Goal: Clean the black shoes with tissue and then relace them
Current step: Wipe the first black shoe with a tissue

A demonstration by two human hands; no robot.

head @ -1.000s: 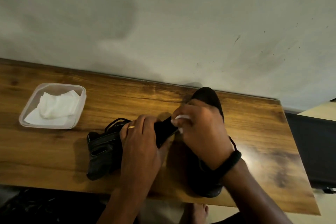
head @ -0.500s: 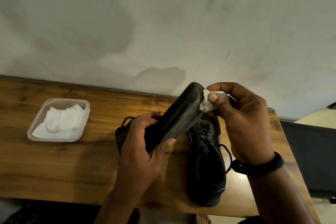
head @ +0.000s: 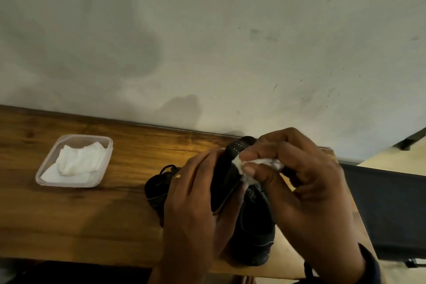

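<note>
Against the held shoe (head: 227, 182), the right hand (head: 297, 182) pinches a crumpled tissue (head: 258, 163), lower on the shoe than half a second ago; the left hand (head: 196, 205) wraps the shoe. Beneath it the second shoe (head: 255, 233) rests on the wooden table (head: 92, 214) by a stained wall (head: 207, 41). Far left of the shoe sits a tissue tray (head: 46, 173).

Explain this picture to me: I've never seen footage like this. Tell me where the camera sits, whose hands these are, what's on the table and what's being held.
There is no machine here. One camera sits on a person's head, looking forward and down at their own bare hands. The left hand holds a black shoe tilted up. The right hand pinches a crumpled tissue against it, wiping. A second shoe lies on the wooden table. At the left stands a clear plastic tub with more tissues in it. Behind is a plain wall.
</note>
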